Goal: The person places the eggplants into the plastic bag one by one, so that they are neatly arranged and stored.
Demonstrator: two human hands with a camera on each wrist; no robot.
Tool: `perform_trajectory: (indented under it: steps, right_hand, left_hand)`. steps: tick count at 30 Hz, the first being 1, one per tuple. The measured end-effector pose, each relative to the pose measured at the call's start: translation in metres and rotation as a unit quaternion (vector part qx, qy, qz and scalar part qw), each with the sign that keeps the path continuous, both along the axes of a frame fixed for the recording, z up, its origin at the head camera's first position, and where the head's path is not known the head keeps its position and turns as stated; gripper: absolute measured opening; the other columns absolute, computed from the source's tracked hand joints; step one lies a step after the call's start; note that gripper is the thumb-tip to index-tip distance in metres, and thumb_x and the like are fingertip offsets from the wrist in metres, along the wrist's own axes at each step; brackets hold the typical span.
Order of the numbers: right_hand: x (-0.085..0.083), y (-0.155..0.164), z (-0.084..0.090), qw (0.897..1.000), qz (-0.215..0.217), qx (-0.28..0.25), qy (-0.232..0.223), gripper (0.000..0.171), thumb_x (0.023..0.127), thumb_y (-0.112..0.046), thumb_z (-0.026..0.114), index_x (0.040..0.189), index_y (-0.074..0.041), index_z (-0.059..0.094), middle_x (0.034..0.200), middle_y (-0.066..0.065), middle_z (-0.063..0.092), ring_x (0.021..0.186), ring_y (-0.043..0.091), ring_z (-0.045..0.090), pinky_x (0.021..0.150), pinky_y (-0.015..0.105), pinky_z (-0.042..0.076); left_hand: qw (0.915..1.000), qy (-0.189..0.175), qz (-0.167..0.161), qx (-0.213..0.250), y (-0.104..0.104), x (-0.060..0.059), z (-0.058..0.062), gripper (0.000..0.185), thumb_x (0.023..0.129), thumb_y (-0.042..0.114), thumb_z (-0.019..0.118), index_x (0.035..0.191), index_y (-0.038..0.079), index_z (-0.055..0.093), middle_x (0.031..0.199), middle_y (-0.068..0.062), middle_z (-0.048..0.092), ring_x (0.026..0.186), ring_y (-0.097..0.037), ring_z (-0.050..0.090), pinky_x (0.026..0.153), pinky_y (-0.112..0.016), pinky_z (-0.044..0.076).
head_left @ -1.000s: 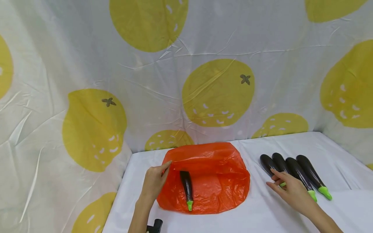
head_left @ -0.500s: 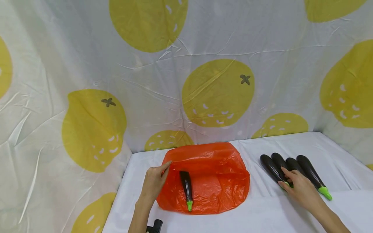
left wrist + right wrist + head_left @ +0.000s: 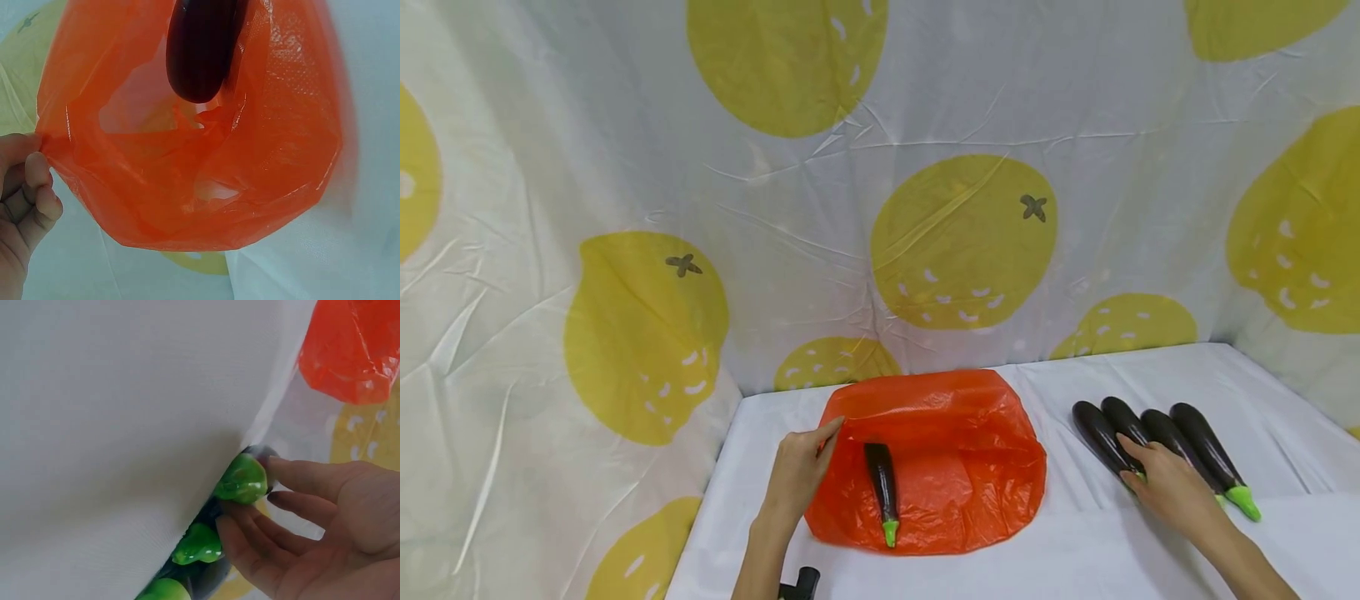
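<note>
My left hand (image 3: pixel 801 471) pinches the left rim of an orange-red plastic bag (image 3: pixel 936 492), which stands open-mouthed on the table. Inside the bag lies one eggplant (image 3: pixel 882 483), dark with a green stem end toward me. To the right is a row of several glossy eggplants. My right hand (image 3: pixel 1176 492) reaches over the row and grips the leftmost eggplant (image 3: pixel 1095 427) near its stem end. In the right wrist view, thumb and fingers lie on either side of that eggplant's green cap (image 3: pixel 244 479). The hand partly covers the neighbouring eggplants (image 3: pixel 1123 417).
A white cloth covers the table (image 3: pixel 1045 567). Behind and at the sides hangs a white curtain (image 3: pixel 805 275) printed with yellow lemons. A black object (image 3: pixel 805 582), partly cut off, shows beside my left wrist.
My right hand has moved rightward and lower onto the eggplants, its thumb and fingers closing round the leftmost one. My left hand has kept its hold on the bag.
</note>
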State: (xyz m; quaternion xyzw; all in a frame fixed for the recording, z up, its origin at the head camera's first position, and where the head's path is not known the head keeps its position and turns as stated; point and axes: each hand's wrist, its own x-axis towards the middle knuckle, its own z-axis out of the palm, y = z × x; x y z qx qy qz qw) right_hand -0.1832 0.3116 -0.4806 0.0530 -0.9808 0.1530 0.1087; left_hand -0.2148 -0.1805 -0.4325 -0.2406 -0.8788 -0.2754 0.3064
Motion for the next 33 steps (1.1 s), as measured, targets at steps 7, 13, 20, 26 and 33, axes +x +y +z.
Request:
perform_trajectory:
  steps: [7, 13, 20, 26, 33]
  right_hand:
    - [-0.003, 0.003, -0.001, 0.999, 0.005, -0.005, -0.032, 0.061, 0.084, -0.003, 0.078, 0.137, 0.014, 0.054, 0.123, 0.043, 0.062, 0.088, 0.038, 0.064, 0.068, 0.053, 0.052]
    - [-0.001, 0.001, -0.001, 1.0, 0.011, -0.012, -0.02, 0.06, 0.084, -0.003, 0.077, 0.136, 0.016, 0.055, 0.105, 0.035, 0.067, 0.078, 0.028, 0.055, 0.064, 0.044, 0.047]
    - [0.004, -0.002, 0.001, 0.999, 0.018, -0.039, -0.014, 0.06, 0.086, -0.007, 0.074, 0.138, 0.016, 0.054, 0.074, 0.003, 0.052, 0.067, 0.011, 0.04, 0.058, 0.029, 0.034]
    - [0.011, -0.003, 0.004, 0.997, 0.022, -0.074, -0.004, 0.058, 0.088, -0.008, 0.075, 0.138, 0.014, 0.056, 0.073, -0.003, 0.05, 0.065, 0.001, 0.036, 0.056, 0.024, 0.031]
    - [0.02, -0.003, 0.014, 0.995, 0.025, -0.095, -0.012, 0.061, 0.089, -0.014, 0.079, 0.141, 0.008, 0.056, 0.082, -0.005, 0.063, 0.071, -0.007, 0.045, 0.059, 0.023, 0.038]
  left_hand:
    - [1.0, -0.007, 0.0, -0.002, 0.001, 0.002, 0.0, 0.029, 0.083, -0.008, 0.079, 0.112, -0.003, 0.079, 0.084, -0.015, 0.079, 0.056, -0.001, 0.048, 0.058, -0.017, 0.053]
    - [0.9998, -0.019, 0.007, -0.004, 0.001, 0.002, -0.001, 0.03, 0.085, -0.007, 0.078, 0.115, -0.002, 0.078, 0.093, -0.016, 0.08, 0.061, -0.005, 0.058, 0.065, -0.023, 0.06]
    - [0.9997, -0.024, 0.009, -0.005, 0.001, 0.001, -0.001, 0.031, 0.085, -0.007, 0.078, 0.116, -0.002, 0.077, 0.092, -0.016, 0.08, 0.062, -0.008, 0.062, 0.068, -0.025, 0.062]
    - [0.9995, -0.029, 0.009, -0.007, 0.003, 0.001, -0.001, 0.031, 0.086, -0.007, 0.078, 0.116, -0.001, 0.078, 0.092, -0.015, 0.08, 0.06, -0.005, 0.057, 0.067, -0.024, 0.061]
    - [0.9997, -0.024, 0.006, -0.002, 0.002, 0.0, -0.001, 0.031, 0.085, -0.008, 0.078, 0.115, -0.002, 0.078, 0.092, -0.015, 0.08, 0.06, -0.006, 0.058, 0.067, -0.025, 0.061]
